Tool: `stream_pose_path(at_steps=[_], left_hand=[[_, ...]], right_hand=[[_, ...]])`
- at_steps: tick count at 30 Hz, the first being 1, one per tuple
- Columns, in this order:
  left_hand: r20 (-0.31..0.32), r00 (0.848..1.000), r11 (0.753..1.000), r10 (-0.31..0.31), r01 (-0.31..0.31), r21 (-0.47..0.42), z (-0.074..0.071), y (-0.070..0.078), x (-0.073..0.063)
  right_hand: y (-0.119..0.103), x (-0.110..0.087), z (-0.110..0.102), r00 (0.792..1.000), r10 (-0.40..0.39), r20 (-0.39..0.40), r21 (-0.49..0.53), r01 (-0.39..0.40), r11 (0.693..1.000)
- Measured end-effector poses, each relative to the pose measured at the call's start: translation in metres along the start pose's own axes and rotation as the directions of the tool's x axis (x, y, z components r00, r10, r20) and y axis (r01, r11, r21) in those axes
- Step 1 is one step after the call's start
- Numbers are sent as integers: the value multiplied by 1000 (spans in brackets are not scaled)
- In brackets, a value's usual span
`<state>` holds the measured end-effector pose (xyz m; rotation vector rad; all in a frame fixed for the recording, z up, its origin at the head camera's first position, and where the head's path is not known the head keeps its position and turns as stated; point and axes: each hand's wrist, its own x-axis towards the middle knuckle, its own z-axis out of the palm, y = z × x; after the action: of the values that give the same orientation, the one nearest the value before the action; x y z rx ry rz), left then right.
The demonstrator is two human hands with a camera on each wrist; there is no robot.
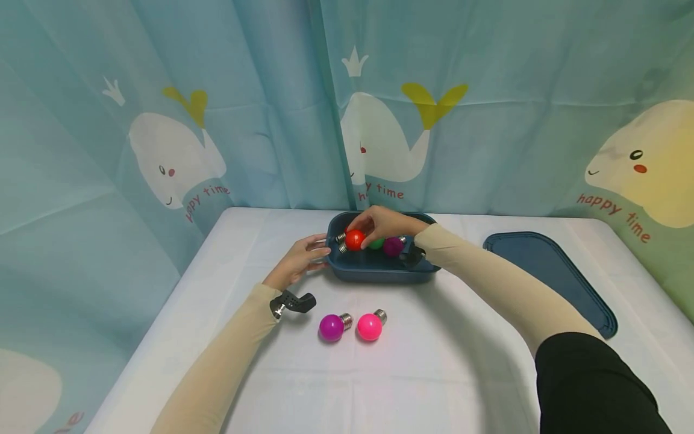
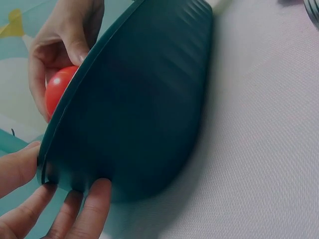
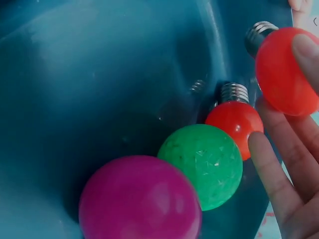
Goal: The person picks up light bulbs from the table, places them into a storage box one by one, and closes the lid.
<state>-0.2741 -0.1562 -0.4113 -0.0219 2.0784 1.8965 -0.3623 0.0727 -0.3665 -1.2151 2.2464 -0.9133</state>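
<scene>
A dark blue container [image 1: 382,275] stands on the table near the curtain. My right hand [image 1: 387,222] reaches into it and pinches a red light bulb [image 3: 281,74] between thumb and fingers, at the container's left end. Beneath that bulb lies a second red bulb [image 3: 234,122], close to my fingertips. Beside it are a green bulb [image 3: 199,167] and a purple bulb [image 3: 139,199], also inside. My left hand [image 1: 297,260] holds the container's left end, with the thumb at the rim and several fingers against the outer wall [image 2: 134,114].
In front of the container, a magenta bulb [image 1: 331,328] and a pink bulb [image 1: 369,327] lie on the white tablecloth [image 1: 412,386]. A flat dark blue lid [image 1: 547,271] lies to the right, partly behind my right arm. A printed curtain [image 1: 282,120] hangs behind the table.
</scene>
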Motion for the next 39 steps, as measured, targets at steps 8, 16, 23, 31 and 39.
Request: stream_pose_path(at_steps=[8,16,23,31,39], left_hand=[[11,1000,1000,-1,1,-10,0,2,-1],[2,1000,1000,-5,5,-5,0,2,0],[-10,1000,1000,-11,11,-2,0,0,2],[-7,1000,1000,-8,8,2,0,0,1],[-11,1000,1000,-9,9,11,1,1,0]], right_hand=[[7,10,4,995,31,98,-21,-29,999],[4,15,7,984,25,178,-8,-24,1000],[2,17,10,978,27,208,-22,-23,999],[5,22,13,981,91,173,-30,-87,996],[8,21,12,983,126,132,-27,-123,992]])
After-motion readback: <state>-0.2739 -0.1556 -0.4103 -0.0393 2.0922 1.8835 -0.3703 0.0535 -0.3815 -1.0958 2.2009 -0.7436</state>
